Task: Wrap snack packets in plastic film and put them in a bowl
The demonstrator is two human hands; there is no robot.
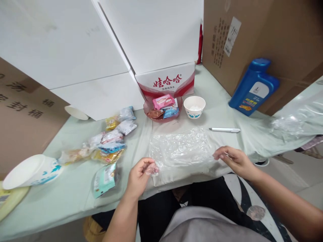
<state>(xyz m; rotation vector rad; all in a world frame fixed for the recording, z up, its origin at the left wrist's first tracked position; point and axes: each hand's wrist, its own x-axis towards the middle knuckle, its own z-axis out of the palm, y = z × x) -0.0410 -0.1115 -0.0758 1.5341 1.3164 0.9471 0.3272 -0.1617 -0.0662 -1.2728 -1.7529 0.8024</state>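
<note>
A clear plastic bag (181, 148) lies flat on the pale green table (75, 188) in front of me. My left hand (140, 174) pinches its near left corner with curled fingers. My right hand (233, 159) pinches its right edge. Behind the bag stand a pink glass dish (163, 107) with wrapped snacks and a white paper cup (194, 106) of white powder. A white pen (224, 129) lies to the right of the bag.
Several snack packets (108, 144) lie scattered at left, one teal packet (104, 179) near the table's front edge. A paper bowl (31, 169) lies tipped at far left. White boxes (166, 80) and cardboard cartons line the back; a blue jug (253, 86) leans at right.
</note>
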